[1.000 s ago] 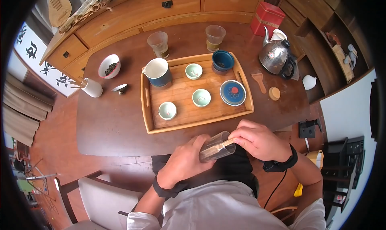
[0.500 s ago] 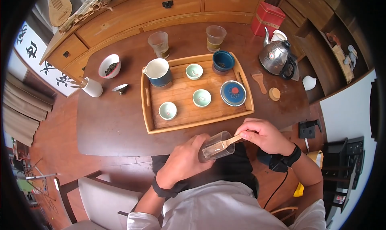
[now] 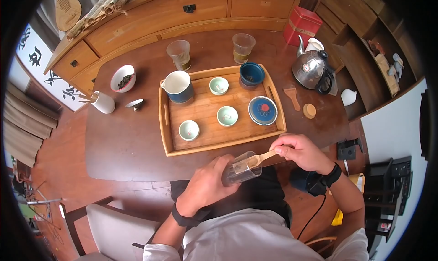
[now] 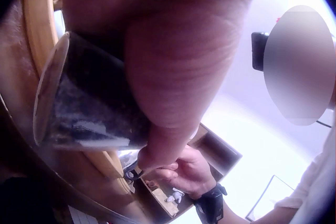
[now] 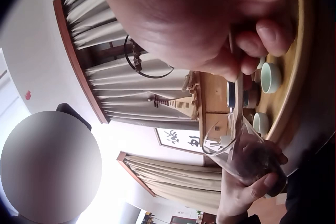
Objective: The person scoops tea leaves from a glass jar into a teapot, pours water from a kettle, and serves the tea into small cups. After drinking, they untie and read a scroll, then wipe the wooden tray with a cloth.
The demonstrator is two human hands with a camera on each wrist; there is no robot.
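Over my lap, in front of the table edge, my left hand (image 3: 207,183) grips a clear glass (image 3: 252,172), tilted with its mouth to the right. My right hand (image 3: 305,153) pinches the handle end of a small wooden spatula (image 3: 265,156). The spatula's flat blade lies inside the glass. In the right wrist view the spatula (image 5: 239,100) slants down through the glass rim. The left wrist view has the glass (image 4: 94,98) close up against the left palm, with dark matter showing through its wall.
A bamboo tray (image 3: 214,148) holds several pale green cups, a blue-and-white pitcher (image 3: 179,87), a dark blue cup (image 3: 252,74) and a flower-patterned lid (image 3: 263,110). Two glasses stand behind it. A steel kettle (image 3: 311,71) is right; a bowl of dark leaves (image 3: 123,78) is left.
My right hand has moved a little to the right, away from the glass rim, drawing the spatula partly out so more of its handle shows. The left hand keeps its hold on the glass.
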